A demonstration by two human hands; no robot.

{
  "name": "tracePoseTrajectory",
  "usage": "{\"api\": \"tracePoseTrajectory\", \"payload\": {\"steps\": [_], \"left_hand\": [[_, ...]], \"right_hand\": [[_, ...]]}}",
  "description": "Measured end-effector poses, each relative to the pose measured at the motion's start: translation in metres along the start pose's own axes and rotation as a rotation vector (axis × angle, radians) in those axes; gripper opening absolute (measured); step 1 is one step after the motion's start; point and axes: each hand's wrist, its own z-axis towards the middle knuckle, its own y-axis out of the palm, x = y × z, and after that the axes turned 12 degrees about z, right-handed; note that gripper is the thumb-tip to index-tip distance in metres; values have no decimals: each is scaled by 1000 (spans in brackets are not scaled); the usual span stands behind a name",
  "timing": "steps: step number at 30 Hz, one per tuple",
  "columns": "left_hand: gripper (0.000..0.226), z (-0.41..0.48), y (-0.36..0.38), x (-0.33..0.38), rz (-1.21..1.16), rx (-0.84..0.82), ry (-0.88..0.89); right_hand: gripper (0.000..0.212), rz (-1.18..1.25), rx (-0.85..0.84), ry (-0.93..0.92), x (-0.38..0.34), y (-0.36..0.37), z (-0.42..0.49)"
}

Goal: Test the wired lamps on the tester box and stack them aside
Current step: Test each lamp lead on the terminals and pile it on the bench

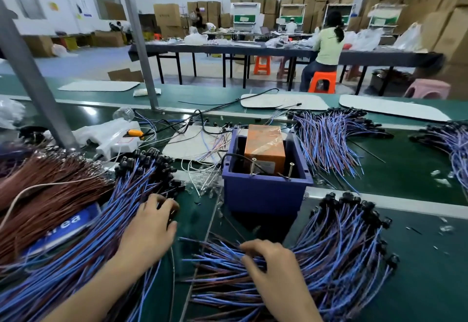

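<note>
- The right hand (273,263), nearest, curls its fingers onto the wire ends of the right lamp pile (342,245); whether it truly grips is unclear
- The left hand (149,228) pinches a black lamp head (172,211) at the left pile (121,195)
- The tester box (266,187) stands on the desk (417,283) just beyond, ahead-right of that hand

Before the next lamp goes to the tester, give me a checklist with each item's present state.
1. A lamp in hand: ok, the left hand curls its fingers round its black head at the left pile edge.
2. Free right hand: cannot tell, its fingers dig into the right pile.
3. Bare posts on the tester: ok, nothing touches them.
4. Seating of the tester in the blue bin: ok.
5. Contact between lamp and posts: not ok, not yet made.
</note>
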Motion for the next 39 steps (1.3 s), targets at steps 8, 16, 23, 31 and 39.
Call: {"api": "tracePoseTrajectory", "payload": {"steps": [8, 16, 23, 31, 39], "left_hand": [[43, -5, 20, -8, 25, 12, 12], [35, -21, 2, 10, -394, 281, -17], [37, -48, -32, 54, -882, 201, 58], [6, -70, -25, 104, -1157, -389, 195], [14, -52, -35, 52, -883, -662, 396]], "right_hand": [[21, 17, 12, -28, 3, 4, 3], [17, 172, 142, -22, 5, -3, -2], [24, 746, 96, -31, 1, -2, -11], [24, 1173, 426, 23, 11, -10, -9], [28, 1146, 578, 268, 36, -57, -12]]}}
